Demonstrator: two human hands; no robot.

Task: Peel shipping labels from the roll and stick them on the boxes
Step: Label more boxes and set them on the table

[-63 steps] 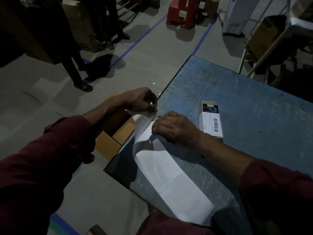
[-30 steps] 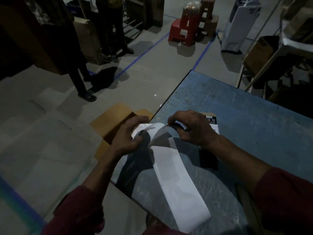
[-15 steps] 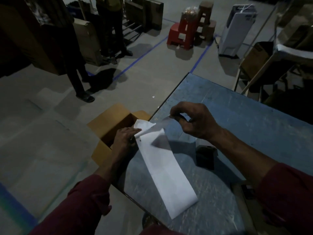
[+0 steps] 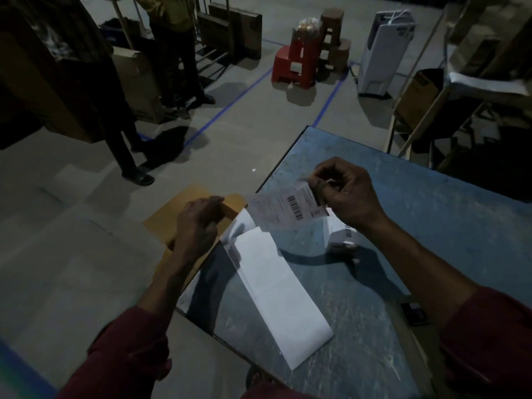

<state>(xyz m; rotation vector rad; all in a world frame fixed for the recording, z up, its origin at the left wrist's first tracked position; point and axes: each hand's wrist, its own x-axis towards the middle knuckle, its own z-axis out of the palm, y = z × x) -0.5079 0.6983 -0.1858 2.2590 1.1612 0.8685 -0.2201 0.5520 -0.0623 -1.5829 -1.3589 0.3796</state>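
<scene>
Label (image 4: 283, 207): pinched at its right end by right hand (image 4: 347, 194) fingers, long axis sloping down-left, barcode up.
Left hand (image 4: 198, 223): fingers curled at counter (image 4: 431, 214) left edge; their grip cannot be told.
Backing strip (image 4: 276, 286): runs from left edge toward the near edge.

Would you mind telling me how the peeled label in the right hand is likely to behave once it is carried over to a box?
The label, pinched by the right hand at one end, already droops and curls, so it is probably floppy and very light. Its adhesive side would likely grab whatever it brushes.
</scene>
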